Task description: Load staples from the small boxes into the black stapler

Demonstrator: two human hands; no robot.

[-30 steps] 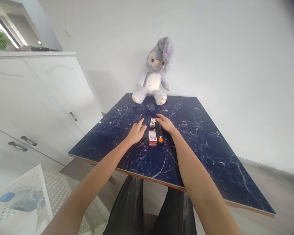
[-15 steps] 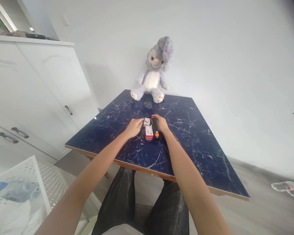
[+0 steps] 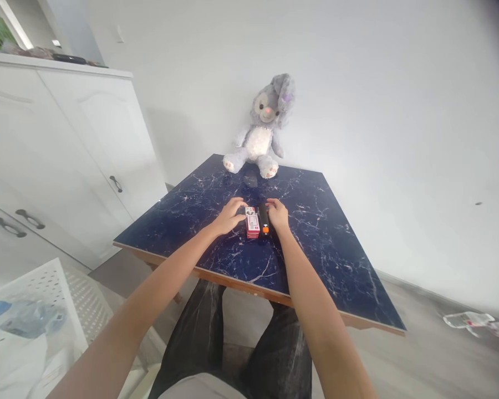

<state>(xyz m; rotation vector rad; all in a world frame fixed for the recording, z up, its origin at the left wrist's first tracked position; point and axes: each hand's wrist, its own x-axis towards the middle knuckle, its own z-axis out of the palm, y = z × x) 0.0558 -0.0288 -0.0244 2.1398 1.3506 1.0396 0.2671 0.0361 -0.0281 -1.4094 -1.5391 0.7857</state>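
On the blue marbled table (image 3: 316, 233), a red and white box (image 3: 253, 224) sits with a smaller white box (image 3: 249, 210) directly behind it. What looks like more red packaging shows under the front one. Along their right side lies a black oblong object (image 3: 264, 217) with an orange patch at its near end; its kind is unclear. My left hand (image 3: 229, 216) is at the boxes' left side, thumb and fingers apart, fingertips at or very near the small box. My right hand (image 3: 278, 214) has its bent fingertips by the black object's far right side, not wrapped around it.
A grey plush rabbit (image 3: 259, 133) sits at the table's back edge against the wall. White cabinets (image 3: 79, 127) stand to the left. At lower left is a perforated white basket (image 3: 69, 299) with a plastic bottle (image 3: 33, 321). Clear plastic packaging (image 3: 468, 320) lies on the floor at right.
The small white box now sits closer to the red and white box. My left fingers have spread from a pointing pose, and my right fingers have drawn back from the black object's far end.
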